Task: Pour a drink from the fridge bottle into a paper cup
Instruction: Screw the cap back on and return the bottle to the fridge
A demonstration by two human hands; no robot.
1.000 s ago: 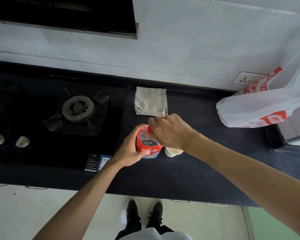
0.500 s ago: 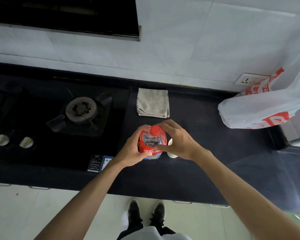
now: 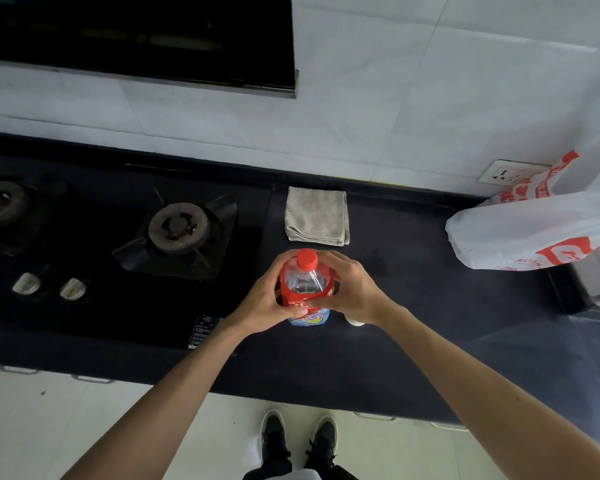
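A clear plastic bottle (image 3: 305,282) with a red label and a red cap stands upright on the dark counter (image 3: 430,341). My left hand (image 3: 262,299) grips its left side. My right hand (image 3: 352,289) grips its right side, fingers curled round the label. The cap is on and uncovered. Just behind my right wrist a small sliver of the white paper cup (image 3: 354,322) shows on the counter; the rest of it is hidden.
A folded grey cloth (image 3: 316,216) lies behind the bottle. The gas hob (image 3: 179,230) with two knobs (image 3: 49,287) fills the left. A white and red plastic bag (image 3: 534,226) sits at the right, below a wall socket (image 3: 503,173).
My right hand has come off the cap and dropped to the bottle's right side, so the red cap now shows. The left hand keeps its grip.
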